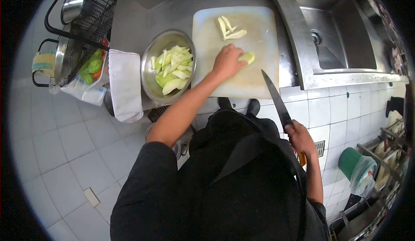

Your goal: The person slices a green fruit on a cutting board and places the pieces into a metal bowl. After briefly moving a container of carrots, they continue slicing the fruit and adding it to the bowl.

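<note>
Pale green vegetable piece (247, 57) sits mid cutting board (259, 29), left hand (227, 61) cupped over it, pinning it down. Right hand (300, 139) off-board, fist closed on knife (276, 100) handle, blade tip over board edge. Cut strips (229, 28) at far edge; steel bowl (151, 79) of slices just left.

A matt white plastic cutting board (250, 29) is seen on a brushed steel counter (142, 12). The bowl (149, 68) is shiny metal, the folded towel (125, 83) soft white cloth, the knife (276, 100) dark steel.

Black top, sleeves pushed up
</note>
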Action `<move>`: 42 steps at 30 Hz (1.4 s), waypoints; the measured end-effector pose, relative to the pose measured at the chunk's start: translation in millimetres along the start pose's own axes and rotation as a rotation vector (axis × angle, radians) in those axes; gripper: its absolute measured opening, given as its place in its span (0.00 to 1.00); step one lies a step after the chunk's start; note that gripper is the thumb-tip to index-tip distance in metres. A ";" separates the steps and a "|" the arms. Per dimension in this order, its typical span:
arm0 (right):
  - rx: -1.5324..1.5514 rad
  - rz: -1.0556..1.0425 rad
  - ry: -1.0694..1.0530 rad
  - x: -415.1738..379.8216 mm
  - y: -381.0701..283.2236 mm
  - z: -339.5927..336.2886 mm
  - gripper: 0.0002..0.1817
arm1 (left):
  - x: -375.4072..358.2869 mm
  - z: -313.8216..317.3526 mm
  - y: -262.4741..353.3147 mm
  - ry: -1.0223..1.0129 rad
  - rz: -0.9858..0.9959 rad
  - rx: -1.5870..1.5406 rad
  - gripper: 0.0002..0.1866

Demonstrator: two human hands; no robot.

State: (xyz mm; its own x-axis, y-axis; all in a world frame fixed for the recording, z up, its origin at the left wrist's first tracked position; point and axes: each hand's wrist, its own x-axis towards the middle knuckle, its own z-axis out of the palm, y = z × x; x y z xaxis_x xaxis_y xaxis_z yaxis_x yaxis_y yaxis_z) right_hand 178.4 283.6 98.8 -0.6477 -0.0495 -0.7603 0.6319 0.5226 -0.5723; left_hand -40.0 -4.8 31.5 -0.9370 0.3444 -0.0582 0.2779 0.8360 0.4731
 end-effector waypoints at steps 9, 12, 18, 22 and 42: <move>-0.004 -0.101 0.059 7.3 -18.1 7.1 0.12 | -22.1 26.1 -5.9 0.171 0.018 -0.033 0.12; -0.004 -0.131 0.067 13.3 -23.3 7.5 0.12 | -19.2 11.3 -8.3 0.081 -0.138 -0.208 0.12; -0.164 -0.323 0.159 40.6 -7.7 16.7 0.12 | -30.9 7.9 -24.8 -0.172 -0.120 -0.440 0.16; -0.139 -0.213 0.114 39.4 -26.3 14.1 0.12 | -16.9 4.0 -29.1 -0.202 0.071 -0.328 0.14; -0.258 -0.176 0.084 -9.8 -28.0 6.4 0.11 | -72.8 68.6 17.1 0.424 -0.099 -0.545 0.13</move>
State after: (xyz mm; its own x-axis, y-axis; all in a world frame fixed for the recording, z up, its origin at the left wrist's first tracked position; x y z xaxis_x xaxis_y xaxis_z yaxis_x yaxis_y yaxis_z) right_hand 169.9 264.1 120.3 -0.7772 -0.0932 -0.6223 0.3854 0.7112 -0.5879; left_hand 47.4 13.8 -16.6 -0.9850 -0.0110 0.1721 0.1454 0.4832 0.8634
